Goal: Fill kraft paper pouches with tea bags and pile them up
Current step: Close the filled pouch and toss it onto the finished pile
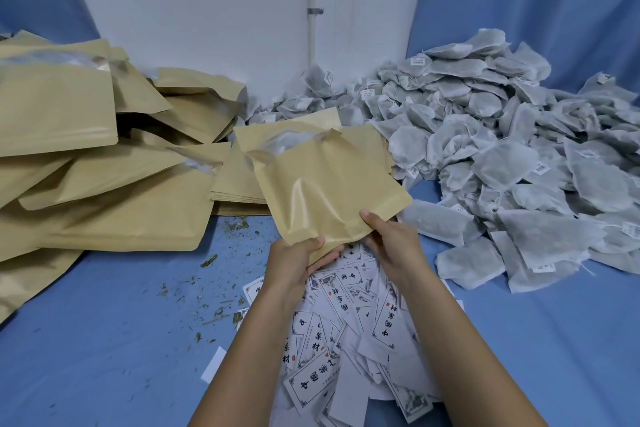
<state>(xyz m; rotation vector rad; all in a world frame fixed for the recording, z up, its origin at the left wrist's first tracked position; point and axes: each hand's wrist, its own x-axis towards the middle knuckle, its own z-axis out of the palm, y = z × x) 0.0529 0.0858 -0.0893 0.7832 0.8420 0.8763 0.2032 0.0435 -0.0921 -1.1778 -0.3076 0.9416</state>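
I hold one kraft paper pouch (322,177) up over the middle of the table, its open mouth turned away from me and a pale tea bag showing inside. My left hand (298,260) grips its bottom corner, thumb on top and fingers beneath. My right hand (391,239) holds the bottom edge next to it, thumb on the paper. A heap of filled pouches (86,163) lies at the left. A big mound of grey-white tea bags (519,156) fills the right side.
A flat stack of empty pouches (239,191) lies behind the held pouch. White printed labels (349,333) are scattered under my forearms. Loose green tea crumbs (214,288) dot the blue tablecloth (104,340). A white wall with a pipe (313,10) stands behind.
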